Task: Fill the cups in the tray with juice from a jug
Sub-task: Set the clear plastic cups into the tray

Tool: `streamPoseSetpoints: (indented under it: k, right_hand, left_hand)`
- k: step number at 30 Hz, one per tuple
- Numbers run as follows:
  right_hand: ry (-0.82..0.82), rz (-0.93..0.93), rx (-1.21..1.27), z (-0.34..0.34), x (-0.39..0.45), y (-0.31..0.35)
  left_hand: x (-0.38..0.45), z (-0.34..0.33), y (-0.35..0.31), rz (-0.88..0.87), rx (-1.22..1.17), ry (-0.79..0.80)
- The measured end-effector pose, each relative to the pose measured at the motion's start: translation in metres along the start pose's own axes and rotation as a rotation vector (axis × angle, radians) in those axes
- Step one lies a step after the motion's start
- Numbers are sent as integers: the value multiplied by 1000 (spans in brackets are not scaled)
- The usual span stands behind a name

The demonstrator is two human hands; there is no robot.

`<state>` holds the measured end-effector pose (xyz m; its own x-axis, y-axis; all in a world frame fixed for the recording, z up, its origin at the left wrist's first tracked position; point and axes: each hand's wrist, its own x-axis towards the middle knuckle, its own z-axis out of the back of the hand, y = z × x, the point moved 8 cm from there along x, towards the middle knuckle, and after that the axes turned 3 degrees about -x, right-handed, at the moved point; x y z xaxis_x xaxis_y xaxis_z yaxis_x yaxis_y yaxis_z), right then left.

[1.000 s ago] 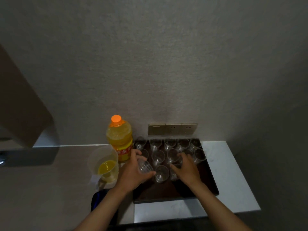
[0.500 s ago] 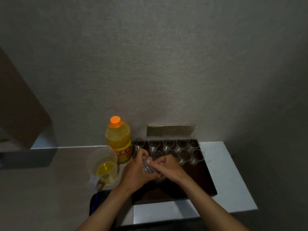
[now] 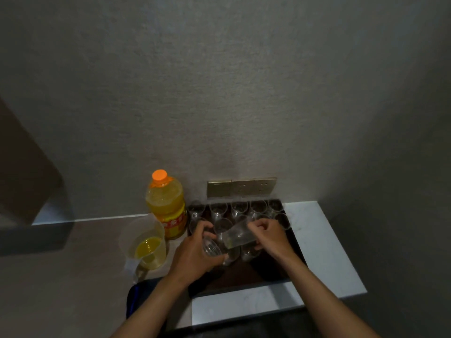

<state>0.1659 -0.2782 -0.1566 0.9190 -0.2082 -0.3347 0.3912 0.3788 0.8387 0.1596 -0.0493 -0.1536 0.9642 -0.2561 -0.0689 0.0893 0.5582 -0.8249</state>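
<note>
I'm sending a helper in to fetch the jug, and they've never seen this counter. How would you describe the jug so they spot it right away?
Start at the dark tray of clear cups by the wall, then look left to the tall juice bottle with the orange cap. The jug stands in front of that bottle, nearer the counter edge. It is the wide, open-topped, translucent container with only a shallow pool of yellow juice.

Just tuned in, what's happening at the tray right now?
The person is separating clear plastic cups over the dark tray. The left hand grips one cup; the right hand holds another tilted on its side. The jug with some juice stands untouched beside the juice bottle. Nothing poured yet.
</note>
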Motion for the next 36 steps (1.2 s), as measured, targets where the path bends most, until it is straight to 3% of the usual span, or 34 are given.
streamPoseSetpoints:
  k: [11, 21, 36]
  right_hand:
    - [-415, -33, -265, 85, -4, -60]
    - [-242, -61, -591, 44, 7, -94]
    - [-148, -102, -433, 15, 40, -124]
  left_hand:
    - [2, -18, -4, 1, -41, 45]
    - [-1, -22, -3, 0, -24, 31]
    - [-7, 2, 16, 63, 25, -54]
